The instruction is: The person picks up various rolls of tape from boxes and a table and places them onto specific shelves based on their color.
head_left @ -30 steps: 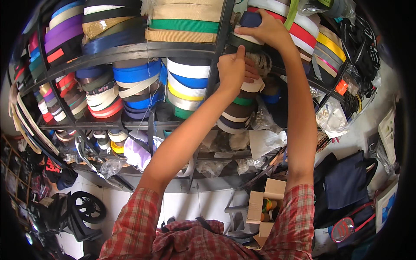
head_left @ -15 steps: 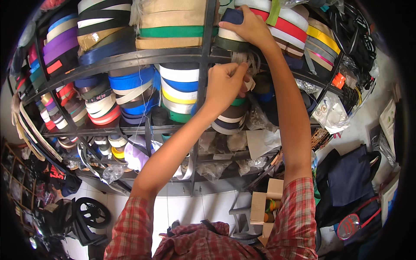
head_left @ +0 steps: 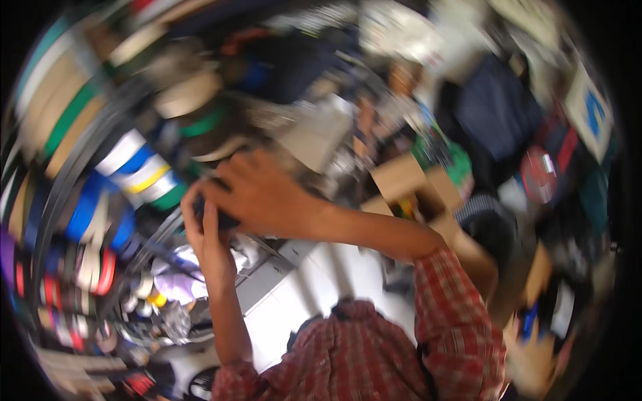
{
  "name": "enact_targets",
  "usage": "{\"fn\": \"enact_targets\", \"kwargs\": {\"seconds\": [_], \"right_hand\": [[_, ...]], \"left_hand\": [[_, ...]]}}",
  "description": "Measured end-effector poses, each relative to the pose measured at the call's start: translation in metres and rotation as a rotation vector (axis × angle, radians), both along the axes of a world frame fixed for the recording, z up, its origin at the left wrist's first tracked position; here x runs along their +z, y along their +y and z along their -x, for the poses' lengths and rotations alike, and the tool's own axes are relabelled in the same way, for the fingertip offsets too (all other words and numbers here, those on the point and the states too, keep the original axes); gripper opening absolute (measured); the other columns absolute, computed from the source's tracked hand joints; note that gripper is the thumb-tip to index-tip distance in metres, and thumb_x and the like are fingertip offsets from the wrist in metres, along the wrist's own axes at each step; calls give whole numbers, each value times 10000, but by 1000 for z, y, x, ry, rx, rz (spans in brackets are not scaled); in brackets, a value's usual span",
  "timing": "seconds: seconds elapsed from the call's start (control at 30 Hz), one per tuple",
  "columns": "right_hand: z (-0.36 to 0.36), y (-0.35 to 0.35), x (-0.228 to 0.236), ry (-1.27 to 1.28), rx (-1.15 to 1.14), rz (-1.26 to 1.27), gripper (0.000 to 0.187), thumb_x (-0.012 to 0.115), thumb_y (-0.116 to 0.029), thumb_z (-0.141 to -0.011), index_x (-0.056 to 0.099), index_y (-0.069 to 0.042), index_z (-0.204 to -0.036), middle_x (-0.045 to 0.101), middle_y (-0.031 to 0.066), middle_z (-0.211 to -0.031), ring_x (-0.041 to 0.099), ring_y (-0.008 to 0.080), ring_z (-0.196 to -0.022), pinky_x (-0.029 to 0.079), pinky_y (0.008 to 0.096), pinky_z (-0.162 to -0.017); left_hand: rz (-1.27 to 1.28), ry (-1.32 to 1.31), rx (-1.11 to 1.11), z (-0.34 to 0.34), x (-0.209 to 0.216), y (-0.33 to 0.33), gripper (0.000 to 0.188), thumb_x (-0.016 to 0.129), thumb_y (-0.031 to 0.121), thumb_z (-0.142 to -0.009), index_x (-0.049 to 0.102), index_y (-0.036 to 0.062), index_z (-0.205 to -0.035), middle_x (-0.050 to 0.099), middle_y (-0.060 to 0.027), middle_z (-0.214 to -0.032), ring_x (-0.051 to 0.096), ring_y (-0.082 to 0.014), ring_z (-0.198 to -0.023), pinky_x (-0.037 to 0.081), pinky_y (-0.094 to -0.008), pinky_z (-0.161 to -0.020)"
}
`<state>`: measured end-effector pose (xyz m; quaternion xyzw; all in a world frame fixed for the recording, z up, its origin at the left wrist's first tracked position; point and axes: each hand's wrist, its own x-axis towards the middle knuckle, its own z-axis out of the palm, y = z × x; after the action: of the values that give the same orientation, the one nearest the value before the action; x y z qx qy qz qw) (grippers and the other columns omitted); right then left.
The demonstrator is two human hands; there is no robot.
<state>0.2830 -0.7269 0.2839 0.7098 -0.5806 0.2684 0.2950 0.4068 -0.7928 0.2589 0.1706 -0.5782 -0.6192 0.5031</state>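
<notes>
Taking the box [head_left: 398, 179] as the mark, the tan roll [head_left: 41, 110] sits at the far left, well apart from it and higher, blurred. The dark rack [head_left: 48, 217] runs upright on that same far side, and the blue roll [head_left: 83, 212] lies just right of it, a little lower than the box. Next, still well left of the box, comes a stack [head_left: 137, 167] of white, blue, yellow and green rolls; the lilac bag [head_left: 180, 286] is left of the box and lower, and the cream roll [head_left: 190, 95] left of it and higher. Then the left hand [head_left: 208, 230], left of the box, has its fingers bent and its thumb raised around a dark thing [head_left: 226, 220], which sits left of the box, between the two hands, too blurred to make out fully. The right hand [head_left: 267, 194], nearer the box, lies over that thing with fingers bent and parted; whether they grip it I cannot tell. The pale floor [head_left: 321, 277] shows left of the box and lower, the navy bag [head_left: 498, 100] right of it and higher, and a red round thing [head_left: 539, 175] farther right, about level with it
</notes>
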Motion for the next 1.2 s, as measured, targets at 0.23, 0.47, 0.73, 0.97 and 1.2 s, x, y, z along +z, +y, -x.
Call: {"fn": "enact_targets", "kwargs": {"seconds": [0.23,0.47,0.73,0.97,1.2], "right_hand": [[-28,155,-153,-1029,64,-501,336,599,-270,-906,597,-28,-1139,588,142,-1029,539,307,-994,434,412,-884],[-152,280,-200,-1091,-496,-178,278,605,-63,-832,623,-50,-1110,599,99,-912,572,299,-875,458,406,-814],[-189,386,-195,-794,-851,-17,159,617,-49,-762,572,-59,-914,551,74,-863,554,243,-823,441,347,-711],[-209,478,-210,-1058,-1208,386,460,727,-210,-750,564,26,-1111,545,153,-1031,553,338,-949,486,408,-819],[-216,579,-231,-1082,-1483,561,577,820,-270,-643,574,-1,-1090,573,122,-999,557,335,-953,424,392,-823]], "left_hand": [[-277,-527,-792,-48,-137,52,316,565,219,-937,561,13,-1176,618,-101,-1038,633,-180,-777,524,-260,-549],[-323,-828,-1443,-53,-185,121,301,583,150,-918,577,7,-1183,643,-81,-1005,616,-131,-839,514,-241,-653],[-162,-859,-1564,-22,-166,221,318,589,167,-915,604,-35,-1160,658,-115,-902,640,-162,-672,499,-264,-476],[-348,-803,-1330,-26,-193,413,337,546,338,-965,485,37,-1104,568,-93,-1014,607,-170,-867,531,-281,-587],[-310,-874,-1635,-6,-197,522,366,593,302,-941,459,52,-1172,539,-103,-1106,565,-165,-1017,489,-271,-797]]}}
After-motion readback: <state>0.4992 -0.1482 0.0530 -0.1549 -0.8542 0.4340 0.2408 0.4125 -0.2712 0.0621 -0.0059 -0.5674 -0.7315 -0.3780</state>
